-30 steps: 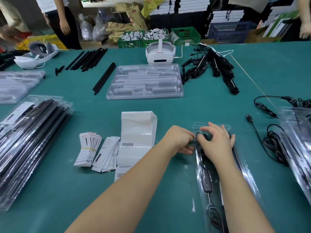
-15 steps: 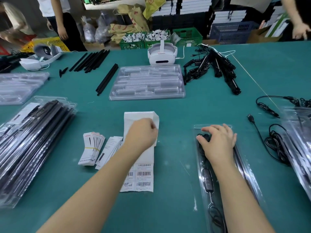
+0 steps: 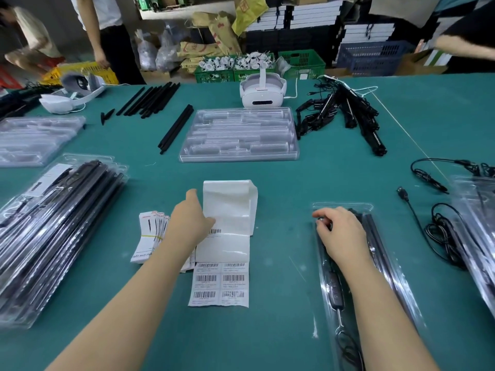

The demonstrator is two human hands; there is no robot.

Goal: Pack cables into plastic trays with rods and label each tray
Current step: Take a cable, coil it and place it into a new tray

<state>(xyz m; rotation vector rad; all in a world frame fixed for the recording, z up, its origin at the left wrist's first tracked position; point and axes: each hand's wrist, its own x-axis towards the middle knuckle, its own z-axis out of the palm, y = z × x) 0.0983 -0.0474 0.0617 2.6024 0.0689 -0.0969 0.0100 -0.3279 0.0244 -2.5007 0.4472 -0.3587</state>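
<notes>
Basically, right hand [image 3: 339,234] presses flat on the long clear plastic tray [image 3: 345,207] holding black cable and rods at lower right, left hand [image 3: 191,219] pinches the white barcode label strip [image 3: 227,245] mid-frame: peel one sticker cleanly, keep tray pinned.

From my feed the desk [image 3: 334,170] is evenly and brightly lit from overhead, with only faint, soft shadows under the forearms. Glare streaks run along the clear plastic tray [image 3: 401,285] under the right hand [image 3: 341,235] and across the stacked packed trays [image 3: 57,228] at the left edge. The barcode label sheet [image 3: 222,266] is sharp enough that I see bars, but the small print is unreadable. Wide-angle distortion bows the desk's far edge and stretches the corners. The background shelves are dimmer, and the arm [image 3: 466,48] at top right is motion-blurred.
</notes>
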